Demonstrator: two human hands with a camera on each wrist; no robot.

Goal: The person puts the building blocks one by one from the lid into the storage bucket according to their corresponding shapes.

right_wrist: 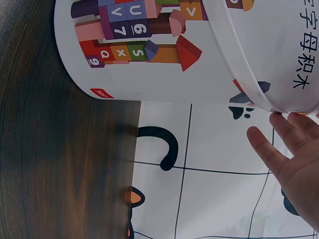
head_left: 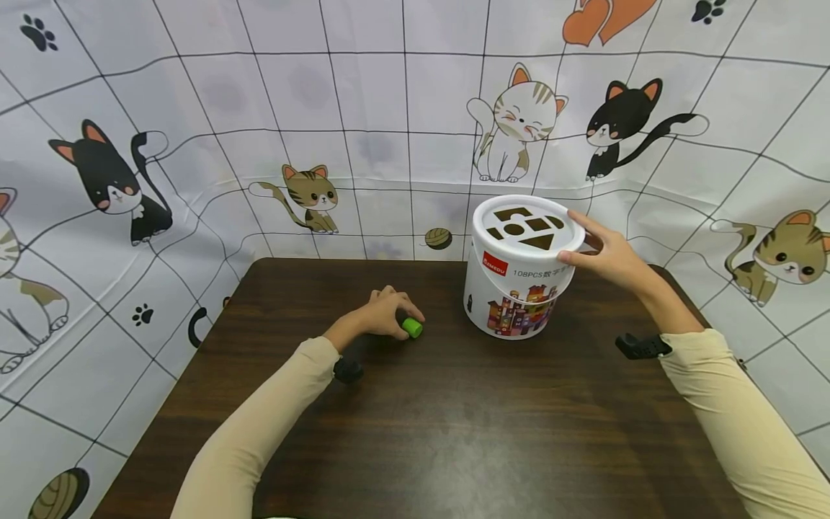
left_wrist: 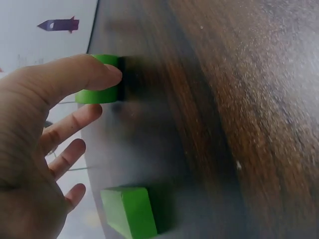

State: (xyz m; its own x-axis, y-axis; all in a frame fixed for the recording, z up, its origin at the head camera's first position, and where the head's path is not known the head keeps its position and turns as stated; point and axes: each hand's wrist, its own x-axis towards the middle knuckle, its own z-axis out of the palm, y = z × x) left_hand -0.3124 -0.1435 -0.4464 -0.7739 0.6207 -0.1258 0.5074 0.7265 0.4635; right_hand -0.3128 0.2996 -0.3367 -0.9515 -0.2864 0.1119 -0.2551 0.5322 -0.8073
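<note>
green cylinder block | white bucket, colourful block print | dark brown wood-grain table | white cat-print backdrop

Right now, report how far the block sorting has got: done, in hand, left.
Done: nothing that shows; no block sits in a lid slot. In hand: the left hand pinches the green cylinder on the table, while the right hand rests its fingers on the rim of the white bucket. Left: that cylinder and a second green block near the left hand.
</note>
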